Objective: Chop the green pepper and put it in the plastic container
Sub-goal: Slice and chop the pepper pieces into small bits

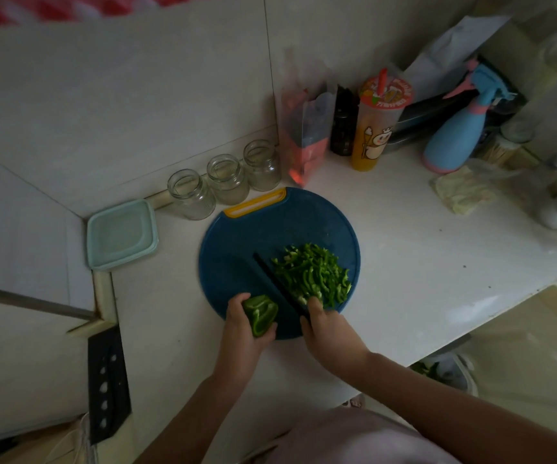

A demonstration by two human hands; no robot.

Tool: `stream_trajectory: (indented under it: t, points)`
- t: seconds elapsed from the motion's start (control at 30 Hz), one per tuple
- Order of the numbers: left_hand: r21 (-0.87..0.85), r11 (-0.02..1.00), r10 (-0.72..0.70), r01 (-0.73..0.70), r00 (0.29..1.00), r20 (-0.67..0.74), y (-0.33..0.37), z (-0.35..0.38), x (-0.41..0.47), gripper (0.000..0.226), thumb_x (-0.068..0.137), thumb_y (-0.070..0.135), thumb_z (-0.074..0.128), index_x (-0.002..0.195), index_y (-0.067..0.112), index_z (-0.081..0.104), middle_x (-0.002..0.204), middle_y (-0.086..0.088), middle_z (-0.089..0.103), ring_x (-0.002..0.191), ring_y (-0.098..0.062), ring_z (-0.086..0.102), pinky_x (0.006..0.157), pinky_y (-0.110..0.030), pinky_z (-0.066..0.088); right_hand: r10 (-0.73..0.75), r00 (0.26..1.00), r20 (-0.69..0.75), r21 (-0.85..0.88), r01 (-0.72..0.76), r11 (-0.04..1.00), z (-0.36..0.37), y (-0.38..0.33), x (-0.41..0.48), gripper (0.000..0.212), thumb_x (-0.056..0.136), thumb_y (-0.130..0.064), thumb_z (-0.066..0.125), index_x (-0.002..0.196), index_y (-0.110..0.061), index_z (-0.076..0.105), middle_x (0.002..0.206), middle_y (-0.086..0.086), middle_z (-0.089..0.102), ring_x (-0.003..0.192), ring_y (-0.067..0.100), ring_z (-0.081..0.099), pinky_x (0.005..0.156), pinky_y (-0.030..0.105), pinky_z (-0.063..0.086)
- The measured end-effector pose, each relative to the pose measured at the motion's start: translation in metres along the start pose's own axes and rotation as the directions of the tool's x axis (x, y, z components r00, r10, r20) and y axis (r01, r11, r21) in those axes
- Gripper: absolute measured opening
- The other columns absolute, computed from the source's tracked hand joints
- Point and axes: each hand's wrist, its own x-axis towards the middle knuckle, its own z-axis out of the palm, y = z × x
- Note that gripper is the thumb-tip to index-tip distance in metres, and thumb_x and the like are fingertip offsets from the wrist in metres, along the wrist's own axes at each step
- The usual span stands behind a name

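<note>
Right hand (324, 326): curled round knife (272, 276), long axis forward-left from grip. Left hand (241, 324): curled round green pepper (261, 314), cut end facing blade.

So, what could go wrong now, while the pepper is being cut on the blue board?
1. The left hand holds the uncut pepper piece right beside the knife; a slip could cut the fingers.
2. The chopped strips lie close to the right edge of the cutting board, so some may fall off.
3. The plastic container stands apart, left of the board; pieces may drop during transfer.
</note>
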Motion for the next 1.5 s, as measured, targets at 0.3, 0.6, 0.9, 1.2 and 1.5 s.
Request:
stream_trajectory:
  t: [0.3,0.6,0.9,1.2,1.5]
  points:
    - [0.047,0.998,-0.034,0.035,0.999,-0.011,0.005,0.003,-0.003,0.053,0.069,0.017,0.081,0.106,0.003,0.046,0.104,-0.013,0.057,0.097,-0.026,0.057,0.073,-0.024,0.041,-0.129,0.988,0.087,-0.339,0.151,0.928,0.008,-0.007,-0.013,0.035,0.093,-0.008,0.035,0.128,-0.006,0.030,0.078,0.014,0.056,0.072,0.036,0.057,0.057,0.036,0.034]
    - [0.071,0.995,-0.070,0.070,0.998,-0.003,0.007,0.002,-0.004,0.050,0.070,0.019,0.079,0.104,0.005,0.045,0.102,-0.011,0.057,0.098,-0.026,0.057,0.070,-0.022,0.039,-0.140,0.985,0.104,-0.368,0.168,0.915,0.005,-0.012,-0.016,0.040,0.089,-0.001,0.036,0.129,-0.007,0.030,0.062,0.002,0.032,0.067,0.035,0.050,0.058,0.036,0.034]
    - [0.085,0.992,-0.098,0.097,0.995,0.005,0.007,0.001,-0.001,0.054,0.068,0.020,0.080,0.107,0.000,0.048,0.101,-0.014,0.058,0.098,-0.028,0.058,0.072,-0.025,0.043,-0.100,0.986,0.131,-0.328,0.139,0.934,0.005,-0.016,-0.014,0.041,0.089,0.000,0.035,0.130,-0.006,0.029,0.075,0.008,0.052,0.086,0.037,0.062,0.061,0.037,0.036]
    - [0.084,0.983,-0.166,0.166,0.986,-0.012,0.006,0.003,0.005,0.061,0.068,0.024,0.081,0.110,-0.003,0.045,0.101,-0.016,0.057,0.093,-0.029,0.059,0.067,-0.026,0.039,-0.073,0.986,0.148,-0.333,0.120,0.935,0.014,-0.030,0.001,0.030,0.095,-0.002,0.032,0.125,-0.005,0.035,0.107,0.014,0.063,0.096,0.034,0.063,0.065,0.035,0.037]
    - [0.063,0.997,-0.039,0.039,0.999,-0.002,0.001,0.001,0.001,0.062,0.066,0.014,0.083,0.115,-0.003,0.049,0.104,-0.016,0.059,0.094,-0.026,0.058,0.070,-0.012,0.034,0.054,0.996,0.074,-0.088,-0.048,0.995,0.009,-0.022,0.015,0.031,0.097,-0.010,0.036,0.127,-0.005,0.032,0.110,0.019,0.061,0.101,0.037,0.060,0.068,0.035,0.039]
